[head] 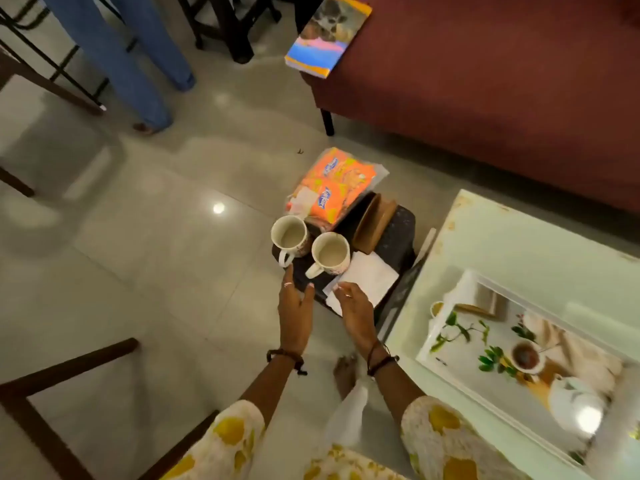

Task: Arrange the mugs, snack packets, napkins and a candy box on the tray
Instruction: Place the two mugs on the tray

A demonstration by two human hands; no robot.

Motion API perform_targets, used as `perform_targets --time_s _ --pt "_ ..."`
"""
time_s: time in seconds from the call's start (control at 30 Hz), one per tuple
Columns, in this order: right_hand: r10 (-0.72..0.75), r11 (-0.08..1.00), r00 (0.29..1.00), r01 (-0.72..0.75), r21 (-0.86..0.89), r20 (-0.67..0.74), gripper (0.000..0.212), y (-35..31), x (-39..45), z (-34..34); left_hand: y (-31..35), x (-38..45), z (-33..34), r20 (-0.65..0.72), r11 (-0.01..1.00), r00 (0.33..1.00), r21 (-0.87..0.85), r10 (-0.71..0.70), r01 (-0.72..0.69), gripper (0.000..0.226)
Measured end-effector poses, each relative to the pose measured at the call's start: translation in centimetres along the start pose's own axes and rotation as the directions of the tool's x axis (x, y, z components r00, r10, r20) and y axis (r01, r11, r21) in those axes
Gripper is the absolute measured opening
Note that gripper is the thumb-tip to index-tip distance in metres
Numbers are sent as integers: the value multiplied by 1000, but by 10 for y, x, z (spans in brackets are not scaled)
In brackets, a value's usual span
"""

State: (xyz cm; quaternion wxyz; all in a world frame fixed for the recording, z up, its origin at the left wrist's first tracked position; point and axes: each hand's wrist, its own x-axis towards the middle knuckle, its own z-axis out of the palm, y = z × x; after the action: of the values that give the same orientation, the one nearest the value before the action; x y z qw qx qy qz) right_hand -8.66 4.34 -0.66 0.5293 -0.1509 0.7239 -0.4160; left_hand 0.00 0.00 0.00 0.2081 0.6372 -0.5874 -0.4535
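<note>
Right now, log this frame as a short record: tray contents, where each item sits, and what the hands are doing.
tray: dark, near a pale table
mugs: two, left mug and right mug, upright, side by side on the near-left part
snack packets: orange, far end, overhanging the edge
brown box: behind the right mug
napkins: white, near-right corner
left hand: open, at the near edge
right hand: open, over the napkins

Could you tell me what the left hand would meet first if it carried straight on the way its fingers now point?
Most likely the handle of the nearer-left mug: the left hand points up the picture, fingertips just short of it at the dark tray edge. Depth is unclear, so it might touch the tray rim first.
</note>
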Motion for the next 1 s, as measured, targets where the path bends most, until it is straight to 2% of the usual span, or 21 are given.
perform_targets --time_s 0.1,0.17,0.23,0.3,0.4,0.53,0.67,0.77,0.9,1.0 --pt "190 959 981 -174 225 -51 31 -11 28 30 -2 51 -10 -86 989 989 -104 -118 109 57" --pt "336 886 941 -305 349 -30 38 -14 46 45 -3 84 -14 -101 972 974 -139 -204 190 58" --pt "447 797 895 -391 460 -13 48 -11 60 53 -7 105 -12 -107 963 960 -103 -260 250 52" --pt "488 758 872 -405 510 -33 48 -10 69 59 -12 123 -9 -79 944 941 -14 -329 329 43" --pt "501 772 860 -394 498 -95 42 -8 83 69 -27 140 -1 -21 899 900 50 -434 435 42" --pt "513 738 856 -398 545 -69 34 -8 94 71 -37 147 5 -57 916 926 138 -373 377 36" --pt "557 694 822 -385 608 -116 27 -7 85 67 -33 129 3 -111 941 936 11 -335 339 34" --pt "546 699 818 -327 636 -180 23 3 49 50 -32 93 -9 -149 953 942 -53 -302 297 29" --pt "503 728 781 -154 668 -369 24 40 -10 -1 -28 28 -16 -50 972 973 -81 -227 222 32" --pt "538 766 700 -174 619 -469 33 70 -35 -49 -17 -15 5 121 970 967 -69 -223 233 29"
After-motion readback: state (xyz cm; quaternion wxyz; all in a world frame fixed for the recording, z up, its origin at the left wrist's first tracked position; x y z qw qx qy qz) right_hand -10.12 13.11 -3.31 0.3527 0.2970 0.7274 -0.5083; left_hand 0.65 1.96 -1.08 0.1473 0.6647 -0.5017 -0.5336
